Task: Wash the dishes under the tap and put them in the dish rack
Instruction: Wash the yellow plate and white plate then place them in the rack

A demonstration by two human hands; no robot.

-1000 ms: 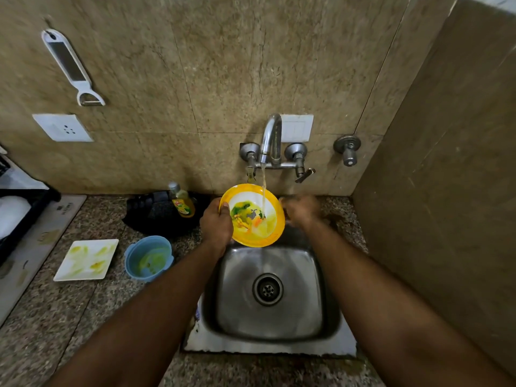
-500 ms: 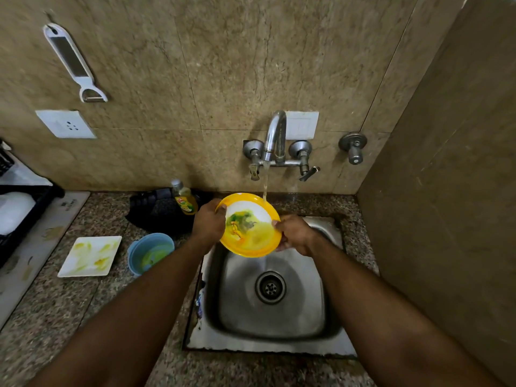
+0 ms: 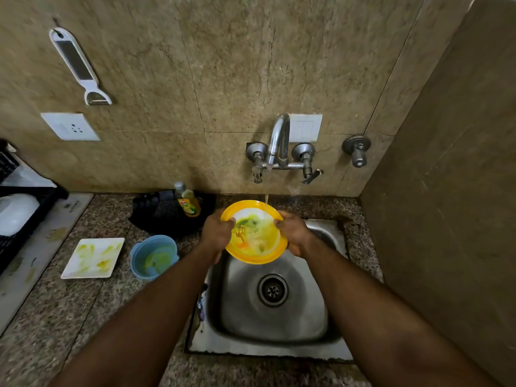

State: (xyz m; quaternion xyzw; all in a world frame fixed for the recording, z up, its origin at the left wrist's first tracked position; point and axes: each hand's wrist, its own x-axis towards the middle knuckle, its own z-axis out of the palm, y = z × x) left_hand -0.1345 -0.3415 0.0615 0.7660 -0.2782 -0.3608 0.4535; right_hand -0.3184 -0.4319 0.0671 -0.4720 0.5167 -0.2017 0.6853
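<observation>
Granite table point(image 3: 69, 311) carries, at left, a smeared white plate point(image 3: 93, 258) and a blue bowl point(image 3: 153, 256), both unwashed. Yellow plate point(image 3: 255, 233) is held tilted over the sink point(image 3: 329, 339), its rim gripped by left hand point(image 3: 216, 233) and right hand point(image 3: 293, 233), fingers curled on opposite edges. Since the tap point(image 3: 277, 141) stream strikes only the far rim, residue may be left, and a wet-rim slip into the sink is judged possible.

We are holding the plate point(image 3: 255, 233) over the back edge of the sink point(image 3: 269, 328), under the tap point(image 3: 279, 141). Left of the sink on the bench point(image 3: 83, 308), the bowl point(image 3: 153, 256) is sitting beside the square plate point(image 3: 93, 258); the dish rack point(image 3: 19, 219) is standing at the bench's left edge.
</observation>
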